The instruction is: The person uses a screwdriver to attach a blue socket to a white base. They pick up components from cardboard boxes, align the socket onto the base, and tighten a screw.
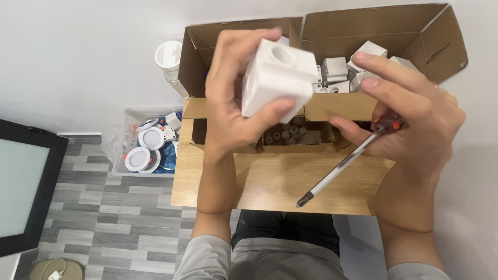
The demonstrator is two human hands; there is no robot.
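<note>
The left hand (228,98) is gripping a white plastic block (277,78), with the fingers curling over its top and far side and the thumb pressing against its lower front edge. The block is being held up in the air above the cardboard box (415,31), tilted so that a round threaded hole on its upper face is pointing up and away from the person. The right hand (410,114) is closing around the red handle of a screwdriver (342,163), fingers wrapped and pressed together over it. The screwdriver's long axis is running diagonally, its steel shaft pointing down and to the left, toward the person, with the dark tip hanging over the small wooden table (280,186). It is sitting just beside the block, not touching it. More white plastic parts (334,70) are lying inside the open box, and small dark pieces (288,132) are resting in a lower compartment. A clear bin of round white fittings (142,150) is standing on the grey floor to the left.
</note>
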